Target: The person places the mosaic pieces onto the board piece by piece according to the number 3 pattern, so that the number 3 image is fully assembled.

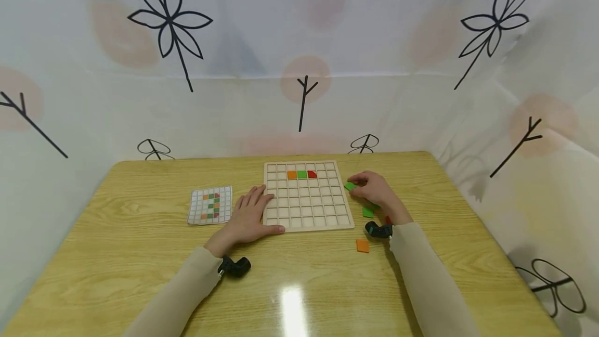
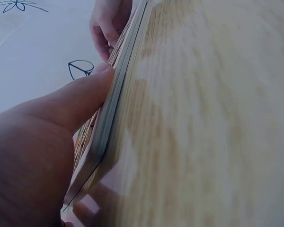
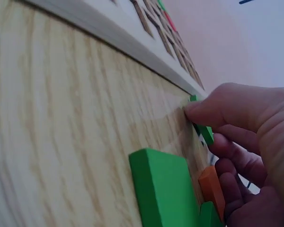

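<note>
A wooden grid board (image 1: 306,201) lies on the table. In one of its upper rows an orange tile (image 1: 292,175), a green tile (image 1: 301,175) and a red tile (image 1: 312,175) with a rounded corner sit side by side. My left hand (image 1: 248,220) rests at the board's left edge, fingers spread and thumb on the near corner. Beyond the board's right edge, my right hand (image 1: 374,191) pinches another green tile (image 1: 349,186) between thumb and fingers; the right wrist view shows this tile (image 3: 206,134) tilted and partly hidden by the thumb.
Below my right hand lie a loose green square (image 1: 368,212), an orange square (image 1: 362,246) and a red piece (image 1: 388,219) partly covered by the wrist. A paper card (image 1: 194,207) with a printed coloured grid lies left of the board. Patterned cloth (image 1: 243,113) hangs behind the table.
</note>
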`<state>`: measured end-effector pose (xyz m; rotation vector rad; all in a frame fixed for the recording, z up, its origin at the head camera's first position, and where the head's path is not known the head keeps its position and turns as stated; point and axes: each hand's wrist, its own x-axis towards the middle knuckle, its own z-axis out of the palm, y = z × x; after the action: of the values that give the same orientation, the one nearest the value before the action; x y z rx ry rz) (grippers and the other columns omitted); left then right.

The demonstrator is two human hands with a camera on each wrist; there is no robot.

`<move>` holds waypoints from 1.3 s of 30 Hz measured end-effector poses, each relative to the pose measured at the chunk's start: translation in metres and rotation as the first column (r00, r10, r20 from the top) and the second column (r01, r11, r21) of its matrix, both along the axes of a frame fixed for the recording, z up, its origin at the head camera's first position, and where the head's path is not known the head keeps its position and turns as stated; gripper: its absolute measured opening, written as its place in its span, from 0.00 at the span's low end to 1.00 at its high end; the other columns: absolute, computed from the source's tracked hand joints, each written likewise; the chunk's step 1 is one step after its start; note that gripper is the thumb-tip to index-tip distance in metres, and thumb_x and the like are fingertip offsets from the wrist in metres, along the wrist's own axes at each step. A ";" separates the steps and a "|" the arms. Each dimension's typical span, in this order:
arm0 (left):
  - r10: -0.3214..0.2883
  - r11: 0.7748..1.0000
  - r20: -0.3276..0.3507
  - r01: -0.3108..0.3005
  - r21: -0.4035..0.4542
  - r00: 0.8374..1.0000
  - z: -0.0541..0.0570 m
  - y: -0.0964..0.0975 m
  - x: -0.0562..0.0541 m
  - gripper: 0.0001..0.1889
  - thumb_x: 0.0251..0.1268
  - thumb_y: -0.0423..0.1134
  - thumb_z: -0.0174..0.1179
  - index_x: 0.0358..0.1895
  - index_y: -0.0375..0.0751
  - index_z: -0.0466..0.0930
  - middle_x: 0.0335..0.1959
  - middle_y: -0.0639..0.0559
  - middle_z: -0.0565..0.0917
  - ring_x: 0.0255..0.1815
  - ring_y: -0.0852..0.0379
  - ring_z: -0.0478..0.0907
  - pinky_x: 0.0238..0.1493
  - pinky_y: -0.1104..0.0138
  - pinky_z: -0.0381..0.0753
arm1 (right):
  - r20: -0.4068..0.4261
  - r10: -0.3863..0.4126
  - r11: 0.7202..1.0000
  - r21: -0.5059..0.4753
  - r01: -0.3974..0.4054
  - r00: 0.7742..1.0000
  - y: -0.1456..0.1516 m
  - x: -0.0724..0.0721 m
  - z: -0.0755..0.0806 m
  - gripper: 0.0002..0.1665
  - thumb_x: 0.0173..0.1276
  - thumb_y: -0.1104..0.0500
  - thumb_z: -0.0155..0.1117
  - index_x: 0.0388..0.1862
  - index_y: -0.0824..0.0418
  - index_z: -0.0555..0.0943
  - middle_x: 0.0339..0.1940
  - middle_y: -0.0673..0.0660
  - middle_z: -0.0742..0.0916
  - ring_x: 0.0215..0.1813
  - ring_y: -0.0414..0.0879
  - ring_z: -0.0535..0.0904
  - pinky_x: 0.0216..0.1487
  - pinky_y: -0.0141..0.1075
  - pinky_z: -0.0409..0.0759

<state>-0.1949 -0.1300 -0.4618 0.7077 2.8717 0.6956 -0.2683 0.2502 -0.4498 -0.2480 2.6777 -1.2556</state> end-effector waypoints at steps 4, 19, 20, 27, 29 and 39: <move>-0.002 1.000 -0.004 0.002 0.000 1.000 0.000 0.000 0.000 0.49 0.60 0.70 0.60 0.78 0.44 0.58 0.81 0.42 0.45 0.81 0.41 0.37 0.74 0.40 0.39 | 0.000 -0.015 1.000 0.000 0.015 1.000 0.000 0.001 0.002 0.26 0.67 0.59 0.69 0.63 0.65 0.79 0.60 0.64 0.79 0.58 0.58 0.75 0.55 0.50 0.76; -0.009 1.000 -0.005 0.009 0.017 1.000 0.005 0.000 0.001 0.49 0.60 0.69 0.61 0.78 0.43 0.58 0.81 0.41 0.46 0.80 0.40 0.37 0.74 0.40 0.38 | -0.100 0.007 1.000 0.013 -0.006 0.995 -0.011 -0.001 0.010 0.25 0.67 0.62 0.68 0.63 0.64 0.80 0.57 0.65 0.81 0.55 0.59 0.76 0.54 0.53 0.76; -0.007 1.000 -0.005 0.007 0.018 1.000 0.005 0.000 0.001 0.49 0.60 0.69 0.61 0.78 0.44 0.58 0.81 0.41 0.46 0.80 0.40 0.37 0.74 0.40 0.38 | -0.114 0.017 1.000 0.011 -0.016 0.993 -0.013 -0.001 0.010 0.25 0.67 0.63 0.67 0.63 0.65 0.80 0.57 0.65 0.80 0.55 0.59 0.76 0.54 0.53 0.76; -0.002 1.000 -0.008 0.002 0.016 1.000 0.006 0.000 0.001 0.49 0.60 0.70 0.61 0.78 0.44 0.58 0.81 0.41 0.46 0.80 0.40 0.37 0.74 0.40 0.39 | -0.139 0.046 0.998 -0.029 -0.050 0.989 -0.035 -0.001 0.010 0.25 0.65 0.67 0.64 0.62 0.64 0.81 0.55 0.62 0.80 0.53 0.56 0.76 0.51 0.49 0.78; -0.002 1.000 -0.005 0.002 0.012 1.000 0.007 0.000 0.001 0.49 0.60 0.69 0.61 0.78 0.44 0.58 0.81 0.41 0.46 0.81 0.40 0.37 0.74 0.40 0.39 | -0.152 0.058 0.998 -0.026 -0.062 0.987 -0.040 -0.001 0.009 0.25 0.64 0.68 0.64 0.62 0.64 0.81 0.53 0.62 0.80 0.52 0.56 0.76 0.50 0.48 0.78; 0.004 1.000 0.009 -0.004 -0.007 1.000 0.003 0.001 0.001 0.50 0.59 0.71 0.60 0.78 0.44 0.57 0.81 0.41 0.45 0.81 0.41 0.36 0.74 0.41 0.38 | -0.168 0.078 0.997 -0.013 -0.081 0.983 -0.066 -0.005 0.003 0.22 0.62 0.71 0.63 0.56 0.63 0.84 0.51 0.58 0.81 0.46 0.52 0.76 0.44 0.43 0.78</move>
<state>-0.1936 -0.1293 -0.4589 0.6964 2.8665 0.6873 -0.2736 0.1845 -0.4473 -0.4789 2.7633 -1.2920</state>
